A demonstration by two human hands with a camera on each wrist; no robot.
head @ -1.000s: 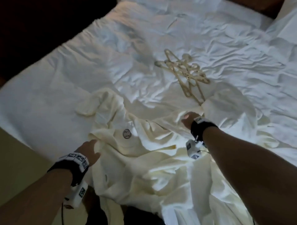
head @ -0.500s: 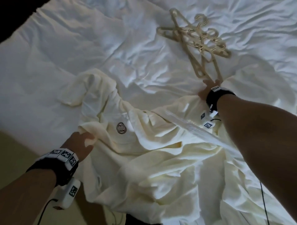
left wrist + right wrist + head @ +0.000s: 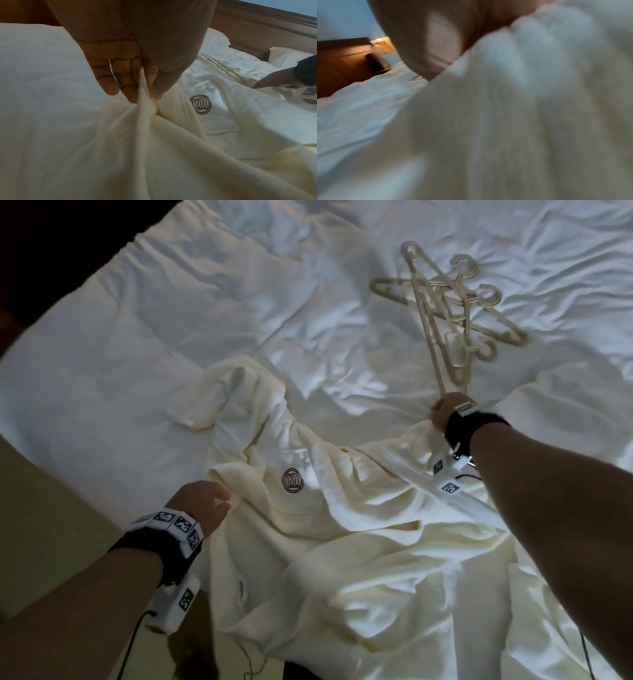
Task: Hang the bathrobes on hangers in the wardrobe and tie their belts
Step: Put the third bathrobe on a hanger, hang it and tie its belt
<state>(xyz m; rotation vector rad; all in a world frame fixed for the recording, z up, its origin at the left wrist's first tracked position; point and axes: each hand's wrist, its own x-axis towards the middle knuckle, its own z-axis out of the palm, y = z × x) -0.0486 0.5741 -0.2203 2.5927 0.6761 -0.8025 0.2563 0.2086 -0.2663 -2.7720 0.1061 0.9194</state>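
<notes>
One wide bed (image 3: 144, 344) carries everything here, its white cover rumpled, and across its near edge lies a cream bathrobe (image 3: 342, 559), spread but creased, a round logo (image 3: 293, 480) on its chest. Beyond it, well apart from the logo, a heap of pale hangers (image 3: 442, 302) lies tangled. The left hand (image 3: 202, 503) pinches a fold of the robe's front edge between thumb and fingers; the right hand (image 3: 443, 412) clutches robe cloth at the far side, just below the hangers' tips. I judge this the spreading step, nothing hung yet; next calls for freeing one hanger and feeding it into the shoulders. The left wrist view alone shows the pinch plainly and the ribbed collar (image 3: 178, 106); the right wrist view is blurred, showing only cloth against the palm.
</notes>
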